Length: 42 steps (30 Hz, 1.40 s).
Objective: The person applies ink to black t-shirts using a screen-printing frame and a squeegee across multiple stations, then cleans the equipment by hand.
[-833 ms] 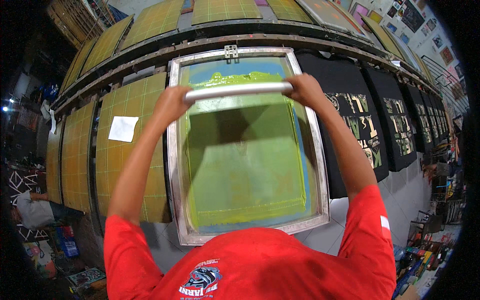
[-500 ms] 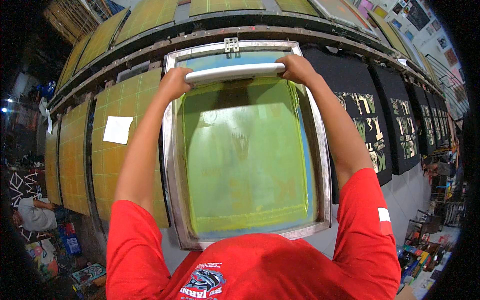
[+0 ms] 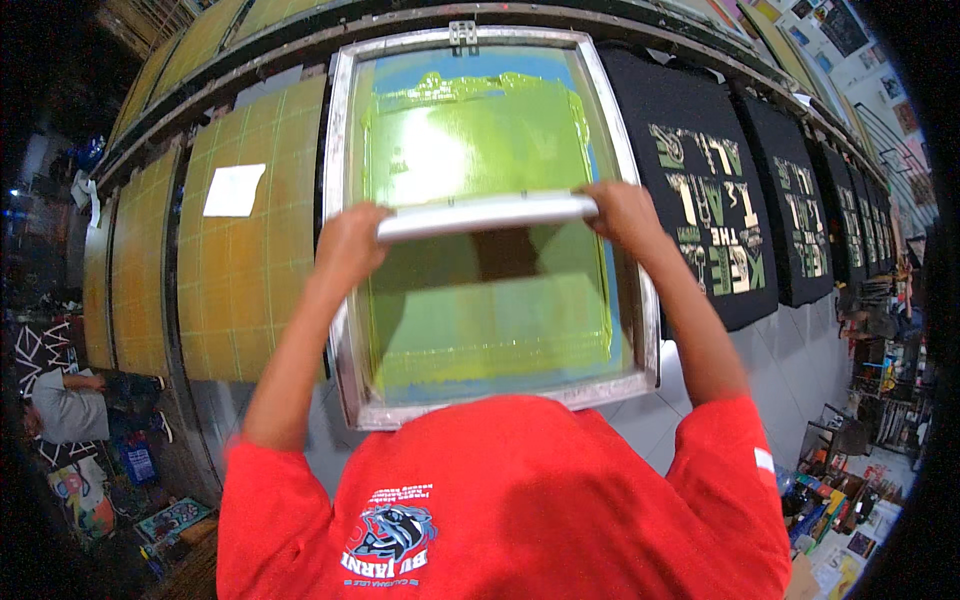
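Both my hands grip a long white squeegee [image 3: 486, 214] by its two ends, my left hand [image 3: 354, 240] on the left end and my right hand [image 3: 622, 215] on the right. It lies across the middle of a framed printing screen [image 3: 345, 120], which has a pale metal frame. Beyond the squeegee, the mesh is coated with wet, shiny bright green ink [image 3: 480, 140]. Nearer to me the mesh looks duller green, with a dark shadow on it. A metal hinge clamp [image 3: 462, 34] holds the frame's far edge. The squeegee's blade is hidden under its handle.
Left of the screen are yellowish printing boards [image 3: 250, 270], one with a white paper [image 3: 234, 190] on it. To the right lie black shirts [image 3: 690, 130] with green and cream prints. A dark rail runs along the far side. Another person [image 3: 75, 405] is at the far left.
Both hands have drawn the squeegee toward me, from near the screen's far end to its middle. Bright green ink now shows on the mesh behind it.
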{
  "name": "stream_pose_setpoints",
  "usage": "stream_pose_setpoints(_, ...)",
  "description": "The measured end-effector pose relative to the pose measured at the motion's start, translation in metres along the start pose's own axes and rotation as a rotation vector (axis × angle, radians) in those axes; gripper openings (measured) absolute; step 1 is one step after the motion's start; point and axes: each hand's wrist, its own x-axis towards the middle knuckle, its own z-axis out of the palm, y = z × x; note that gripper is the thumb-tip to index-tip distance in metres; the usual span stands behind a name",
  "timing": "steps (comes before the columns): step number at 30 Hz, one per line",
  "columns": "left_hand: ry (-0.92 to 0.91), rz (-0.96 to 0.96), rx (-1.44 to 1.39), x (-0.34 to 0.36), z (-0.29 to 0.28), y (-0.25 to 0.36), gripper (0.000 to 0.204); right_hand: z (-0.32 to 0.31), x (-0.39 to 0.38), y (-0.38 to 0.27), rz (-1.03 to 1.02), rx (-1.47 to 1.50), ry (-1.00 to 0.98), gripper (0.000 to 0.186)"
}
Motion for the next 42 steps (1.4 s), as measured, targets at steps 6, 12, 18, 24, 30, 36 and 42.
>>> stream_pose_setpoints(6, -0.102, -0.035, -0.087, -0.194, -0.006, 0.092, 0.038, -0.007, -0.203, -0.092, 0.044, 0.063, -0.071, 0.043)
stream_pose_setpoints(12, -0.149, -0.06, -0.146, -0.195, -0.023, 0.099, 0.041, -0.021, -0.206, -0.1, 0.115, 0.098, -0.188, 0.032)
stream_pose_setpoints(18, -0.154, -0.047, -0.111, -0.159, -0.022, 0.075, 0.018, -0.014, -0.164, -0.072, 0.026, -0.028, -0.179, 0.015)
stream_pose_setpoints(24, 0.085, -0.032, -0.051, -0.128, -0.016, 0.062, 0.024, -0.018, -0.13, -0.064, -0.014, -0.019, 0.057, 0.016)
stream_pose_setpoints(30, 0.012, 0.059, -0.133, -0.2, -0.018, 0.091, 0.039, -0.016, -0.221, -0.108, 0.088, 0.039, -0.068, 0.04)
stream_pose_setpoints(36, -0.04, 0.059, -0.116, -0.2, -0.004, 0.094, 0.046, 0.022, -0.214, -0.097, 0.008, 0.072, 0.136, 0.045)
stream_pose_setpoints(42, -0.014, 0.07, -0.087, -0.138, 0.005, 0.064, 0.039, 0.021, -0.151, -0.069, -0.003, 0.076, 0.068, 0.05)
